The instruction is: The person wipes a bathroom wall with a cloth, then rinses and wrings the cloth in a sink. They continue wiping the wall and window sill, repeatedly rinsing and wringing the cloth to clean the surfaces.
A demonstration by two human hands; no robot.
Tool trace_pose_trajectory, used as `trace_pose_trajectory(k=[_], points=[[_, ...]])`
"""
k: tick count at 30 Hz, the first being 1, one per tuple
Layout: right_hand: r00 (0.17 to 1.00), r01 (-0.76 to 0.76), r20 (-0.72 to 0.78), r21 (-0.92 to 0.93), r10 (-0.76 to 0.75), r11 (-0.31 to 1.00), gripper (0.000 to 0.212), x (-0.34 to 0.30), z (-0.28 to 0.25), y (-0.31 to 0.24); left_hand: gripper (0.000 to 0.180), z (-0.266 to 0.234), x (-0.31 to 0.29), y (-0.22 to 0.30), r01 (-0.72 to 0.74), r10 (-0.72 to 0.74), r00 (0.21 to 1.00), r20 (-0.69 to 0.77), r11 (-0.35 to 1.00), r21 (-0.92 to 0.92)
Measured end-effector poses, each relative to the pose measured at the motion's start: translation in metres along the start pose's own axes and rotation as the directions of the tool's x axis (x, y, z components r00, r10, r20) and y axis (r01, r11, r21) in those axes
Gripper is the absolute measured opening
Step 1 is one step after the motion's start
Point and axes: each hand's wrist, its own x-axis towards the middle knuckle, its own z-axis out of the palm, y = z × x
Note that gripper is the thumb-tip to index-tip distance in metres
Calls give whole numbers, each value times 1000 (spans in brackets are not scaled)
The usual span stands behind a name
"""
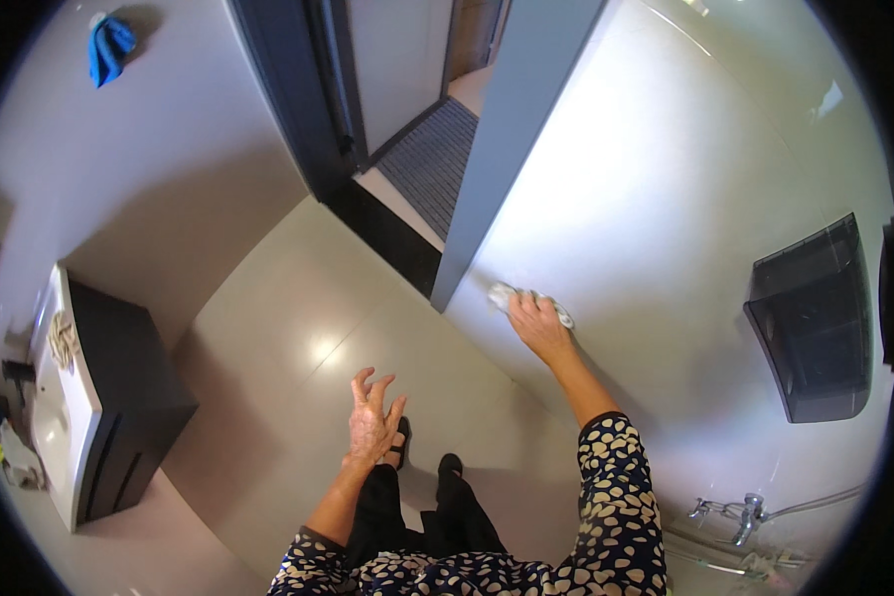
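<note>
A crumpled whitish cloth (502,295) is pressed against the white wall (626,228) on the right, low down beside the grey door frame (512,129). My right hand (538,323) is closed over it, and part of the cloth sticks out on either side of the fingers. My left hand (372,422) hangs in the air above the floor, its fingers apart and loosely bent, touching nothing.
A dark box-like holder (815,318) and a chrome tap (750,517) with a hose are on the right wall. The doorway has a black threshold (382,233). At left stand a washbasin (55,427) and dark cabinet (129,397). A blue cloth (109,50) hangs upper left.
</note>
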Motion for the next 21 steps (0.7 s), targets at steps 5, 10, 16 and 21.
trace_pose_trajectory(k=[5, 10, 16, 21], points=[[827, 237, 448, 269, -339, 933, 26, -109, 17, -17, 33, -7, -27, -23, 58, -56, 998, -40, 998, 37], [885, 187, 295, 483, -360, 856, 33, -114, -31, 16, 28, -9, -52, -36, 114, -114, 993, -12, 993, 1], [997, 37, -68, 723, 18, 690, 44, 16, -145, 55, 84, 16, -56, 35, 520, -391, 838, 382, 356, -776], [967, 228, -166, 903, -196, 363, 57, 61, -205, 13, 66, 47, -24, 57, 252, -391, 854, 343, -265, -931]])
